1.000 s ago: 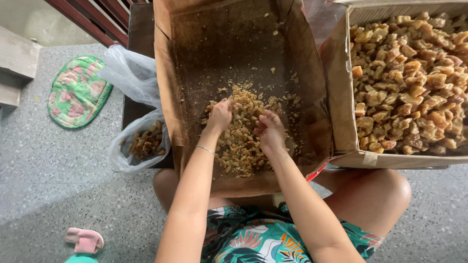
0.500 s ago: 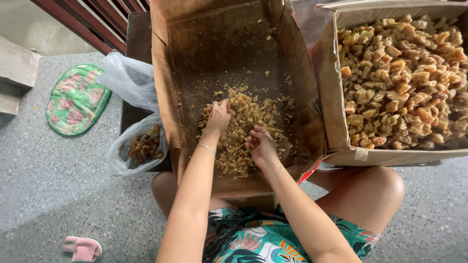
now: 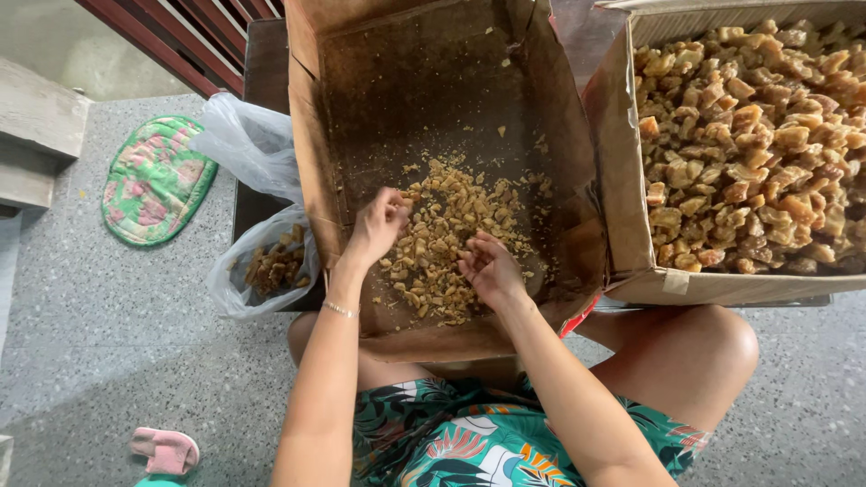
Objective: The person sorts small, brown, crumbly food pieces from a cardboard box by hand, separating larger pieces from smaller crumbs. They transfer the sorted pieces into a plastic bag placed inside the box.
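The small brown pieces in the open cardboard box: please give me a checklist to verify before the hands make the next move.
1. Left hand on the pile of small brown pieces: ok, fingers curled at its upper left edge.
2. Right hand on the pile: ok, resting at its lower right.
3. What each hand grips: cannot tell.
4. Pieces stay inside the open cardboard box: ok.
5. Plastic bag open beside the box: ok, darker pieces inside.
6. Full carton of larger chunks steady: cannot tell.

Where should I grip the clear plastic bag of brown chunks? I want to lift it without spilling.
Grip the clear plastic bag by its loose gathered upper film, coming from above. The brown chunks sit low in it, and its mouth gapes upward beside the open cardboard box.
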